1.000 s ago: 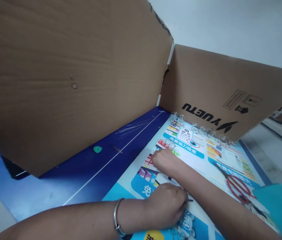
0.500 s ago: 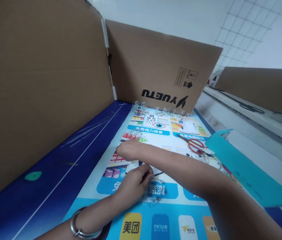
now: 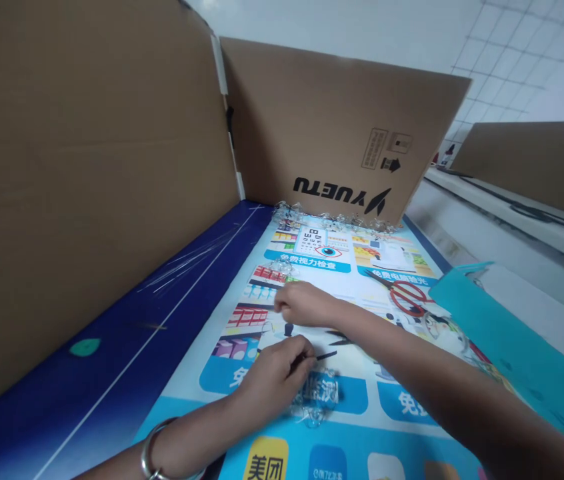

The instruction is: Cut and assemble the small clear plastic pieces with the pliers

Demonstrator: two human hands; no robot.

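Since the earlier frame the right hand [image 3: 307,304] has shifted rightward across the printed sheet [image 3: 347,283], uncovering shelf artwork at centre; the left hand [image 3: 276,365] is in much the same spot, lower centre. Both hands are closed: the right has its fingers curled under, the left brings thumb to forefinger, which suggests a grip on something thin, though whether either has hold of anything cannot be told. The clear looped cluster [image 3: 315,405] lies at lower centre, just below the left fingertips, apparently placed there to stay within easy reach. A second clear cluster [image 3: 280,268] sits just beyond the right hand, and a row of clear pieces [image 3: 337,223] lines the foot of the rear cardboard panel [image 3: 332,113], presumably to leave the middle of the sheet for working. Red-handled scissors [image 3: 407,298] lie right of centre, beside a teal folder-like sheet [image 3: 477,307]. The left cardboard panel [image 3: 97,167] bounds that side, and the right forearm [image 3: 412,360] hides part of the sheet at lower right.
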